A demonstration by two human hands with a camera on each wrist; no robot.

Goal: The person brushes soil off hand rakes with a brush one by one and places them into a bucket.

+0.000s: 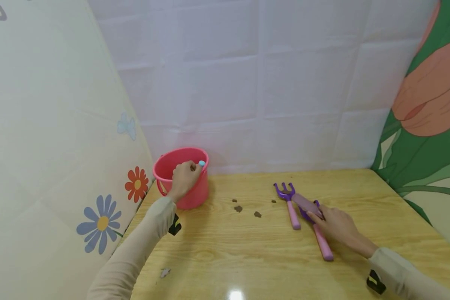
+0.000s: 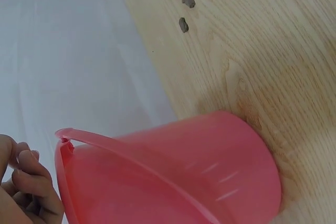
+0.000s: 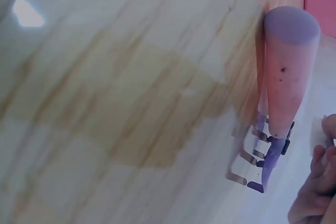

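Note:
At the back left stands a pink bucket (image 1: 200, 193). My left hand (image 1: 184, 179) is over its mouth, fingers curled near the rim; whether they hold anything I cannot tell. A small light-blue thing (image 1: 201, 163) shows beside the fingertips. On the right, my right hand (image 1: 335, 227) grips a blurred, dull pink handle (image 1: 303, 204) that points left. Below it lies a purple rake with a pink handle (image 1: 323, 243), its handle end (image 3: 291, 24) close in the right wrist view. A purple hand fork (image 1: 285, 193) lies just left of that.
Several brown clods (image 1: 238, 208) are scattered mid-table, and a greyish scrap (image 1: 165, 273) lies near the front left. A white sheet (image 1: 225, 83) rises behind the wooden table (image 1: 217, 250). Printed flower cloths (image 1: 60, 125) stand at both sides.

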